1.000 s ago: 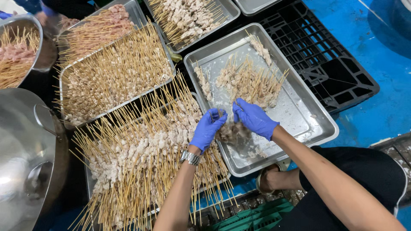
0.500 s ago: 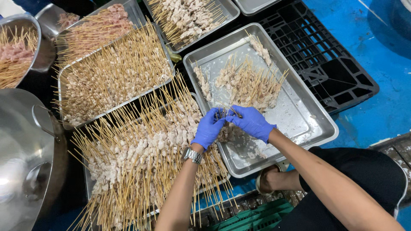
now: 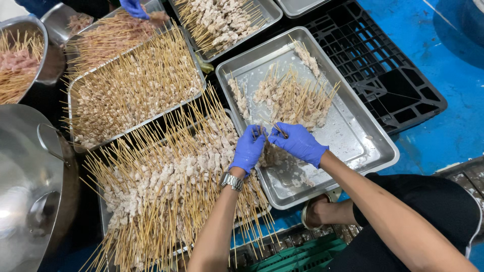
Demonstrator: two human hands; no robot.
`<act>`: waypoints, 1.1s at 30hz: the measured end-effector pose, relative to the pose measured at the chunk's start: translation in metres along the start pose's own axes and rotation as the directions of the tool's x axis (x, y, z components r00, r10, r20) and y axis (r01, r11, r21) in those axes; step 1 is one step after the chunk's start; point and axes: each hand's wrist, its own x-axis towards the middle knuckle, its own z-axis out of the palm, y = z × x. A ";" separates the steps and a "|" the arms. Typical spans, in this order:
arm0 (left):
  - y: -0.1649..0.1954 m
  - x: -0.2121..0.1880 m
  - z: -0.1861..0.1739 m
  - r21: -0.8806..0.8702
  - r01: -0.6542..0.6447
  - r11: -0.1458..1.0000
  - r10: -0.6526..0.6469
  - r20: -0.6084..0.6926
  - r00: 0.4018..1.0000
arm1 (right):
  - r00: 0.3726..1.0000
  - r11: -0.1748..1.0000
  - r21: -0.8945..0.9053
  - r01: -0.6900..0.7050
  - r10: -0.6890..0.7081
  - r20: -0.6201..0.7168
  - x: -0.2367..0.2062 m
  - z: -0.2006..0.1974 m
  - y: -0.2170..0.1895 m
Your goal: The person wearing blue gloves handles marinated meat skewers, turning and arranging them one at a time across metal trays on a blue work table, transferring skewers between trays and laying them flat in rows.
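Both grips are pinched shut: the left hand point(image 3: 248, 149) and right hand point(image 3: 298, 143), in blue gloves, hold one skewer point(image 3: 279, 130) between them over the steel tray point(image 3: 370, 151). Loose skewered meat point(image 3: 295, 98) lies just behind; a heaped pile of skewers point(image 3: 161, 181) crowds the left. Half a second ago the hands were a little farther apart.

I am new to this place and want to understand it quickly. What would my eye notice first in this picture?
First, the two blue-gloved hands at the centre: the left hand and the right hand meet over a bamboo skewer above the steel tray. Next, the big heap of meat skewers at lower left, sticks fanned out. Another person's blue glove shows at the top edge.
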 end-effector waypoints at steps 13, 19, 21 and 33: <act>-0.023 0.010 -0.016 -0.440 0.055 0.896 -0.108 -0.097 0.989 | 0.996 0.967 -0.252 0.041 -0.060 -0.070 0.004 -0.040 -0.015; -0.007 -0.007 0.000 -0.069 0.120 0.990 -0.120 0.005 0.993 | 0.959 0.870 -0.431 0.239 -0.282 -0.037 0.005 -0.004 -0.001; -0.005 -0.007 0.005 0.008 0.100 0.995 -0.100 -0.009 0.995 | 0.977 0.880 -0.438 0.185 -0.213 -0.015 0.004 0.009 -0.004; -0.028 -0.007 0.006 -0.031 0.073 0.997 -0.074 -0.016 0.997 | 0.991 0.936 -0.335 0.107 -0.126 -0.035 -0.006 0.025 -0.008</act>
